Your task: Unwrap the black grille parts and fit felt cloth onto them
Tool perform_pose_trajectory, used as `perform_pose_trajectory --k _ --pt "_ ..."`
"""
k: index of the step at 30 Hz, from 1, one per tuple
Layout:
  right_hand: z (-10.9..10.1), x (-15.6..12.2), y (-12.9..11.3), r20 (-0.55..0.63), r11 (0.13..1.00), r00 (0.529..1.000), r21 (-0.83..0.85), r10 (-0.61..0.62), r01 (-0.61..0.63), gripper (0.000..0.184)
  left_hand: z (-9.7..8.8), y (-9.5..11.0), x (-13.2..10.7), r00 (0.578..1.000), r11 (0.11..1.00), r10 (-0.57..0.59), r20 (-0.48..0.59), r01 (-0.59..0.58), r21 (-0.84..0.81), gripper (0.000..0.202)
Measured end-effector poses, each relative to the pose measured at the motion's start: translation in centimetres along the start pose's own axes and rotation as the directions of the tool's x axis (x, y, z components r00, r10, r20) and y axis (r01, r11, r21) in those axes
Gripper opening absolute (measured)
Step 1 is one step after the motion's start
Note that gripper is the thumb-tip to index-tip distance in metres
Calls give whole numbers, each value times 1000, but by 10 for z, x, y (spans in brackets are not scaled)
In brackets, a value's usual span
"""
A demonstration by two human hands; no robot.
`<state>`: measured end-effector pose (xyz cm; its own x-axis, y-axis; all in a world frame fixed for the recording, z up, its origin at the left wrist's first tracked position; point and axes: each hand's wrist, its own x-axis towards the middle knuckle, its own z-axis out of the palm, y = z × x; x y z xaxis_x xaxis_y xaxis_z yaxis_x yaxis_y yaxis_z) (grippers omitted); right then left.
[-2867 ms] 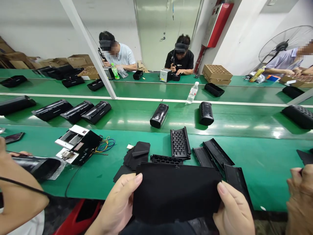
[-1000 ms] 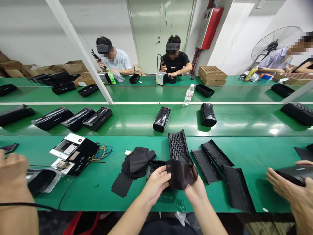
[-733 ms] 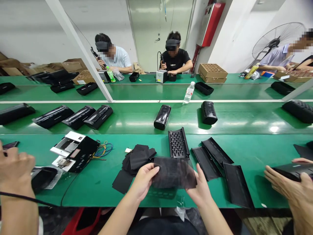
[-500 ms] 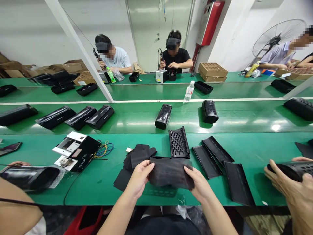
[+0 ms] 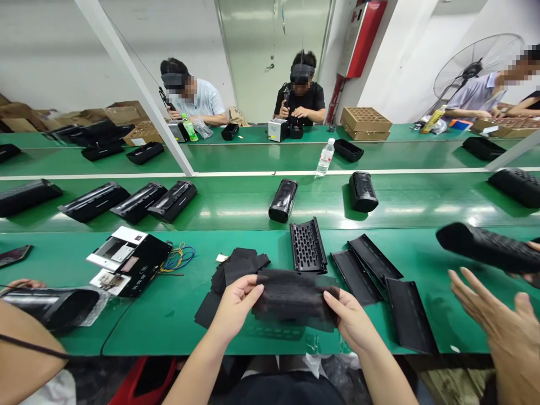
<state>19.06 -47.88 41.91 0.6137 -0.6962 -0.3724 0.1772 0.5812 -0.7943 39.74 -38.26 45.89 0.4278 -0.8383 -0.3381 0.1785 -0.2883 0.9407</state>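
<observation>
My left hand (image 5: 234,304) and my right hand (image 5: 351,322) each pinch one end of a thin black mesh cloth (image 5: 293,298), stretched flat over a perforated black grille panel whose holes show through it. The cloth and panel rest at the near edge of the green bench (image 5: 169,315). Just left of my left hand lies a loose pile of black cloth pieces (image 5: 236,267). Behind the cloth stands another perforated grille (image 5: 309,246).
Black plastic panels (image 5: 392,292) lie right of my hands. A black and white box with coloured wires (image 5: 135,260) sits left. Black speaker housings (image 5: 282,199) ride the conveyor. A neighbour's hand (image 5: 502,320) and grille part (image 5: 485,247) are at right, another person's arm (image 5: 29,343) at left.
I brought the black cloth down from near my chest, bunched it, then spread it flat over the grille panel. The neighbour at right lifted a grille part off the bench.
</observation>
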Motion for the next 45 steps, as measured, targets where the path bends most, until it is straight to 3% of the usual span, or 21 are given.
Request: perform_pose_trajectory --k 3,6,11,13,19,25,28,37,40,45 --pt "-11 15 10 -15 979 998 -197 -66 62 31 -2 -16 13 999 991 33 -28 -29 129 30" --pt "-25 36 29 -57 888 987 -446 -151 110 29 -1 -41 31 999 980 30 -30 -24 196 22" --pt "-40 65 56 -103 582 955 -809 -279 83 22 -2 -79 59 993 942 65 -101 -27 336 17" --pt "-43 71 62 -117 500 944 -864 -310 56 22 -4 -90 65 991 933 63 -118 -16 359 16" --pt "-45 78 70 -137 430 938 -903 -319 14 30 -6 -105 70 984 905 60 -166 16 426 14" --pt "-51 79 73 -136 395 939 -918 -315 0 26 -10 -108 74 973 880 99 -209 12 475 10" --pt "-58 80 76 -191 379 924 -924 -330 -56 20 -11 -109 74 971 879 104 -215 11 477 9" --pt "-63 87 80 -186 440 939 -897 -290 -42 27 -9 -111 84 973 906 113 -203 -17 422 20" --pt "-60 83 69 -160 478 944 -878 -290 -3 29 -10 -99 82 975 918 124 -185 -42 395 26" --pt "-44 61 40 -108 668 969 -741 -222 70 35 -13 -50 56 981 932 139 -133 -84 352 34"
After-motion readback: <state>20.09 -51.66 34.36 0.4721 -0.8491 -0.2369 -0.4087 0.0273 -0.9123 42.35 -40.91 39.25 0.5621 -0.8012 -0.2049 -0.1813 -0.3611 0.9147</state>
